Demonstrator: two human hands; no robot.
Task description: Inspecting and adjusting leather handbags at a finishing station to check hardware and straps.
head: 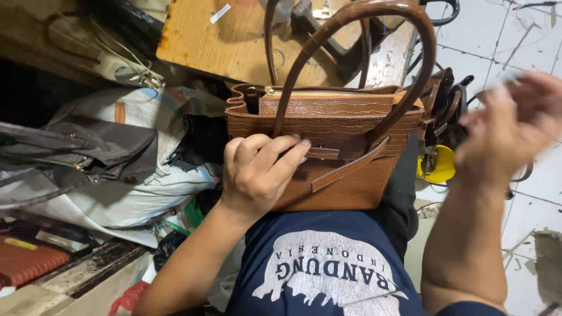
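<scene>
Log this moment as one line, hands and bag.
left hand: resting on front of brown handbag | right hand: raised, blurred, off the bag | handbag: upright on lap, zip shut
</scene>
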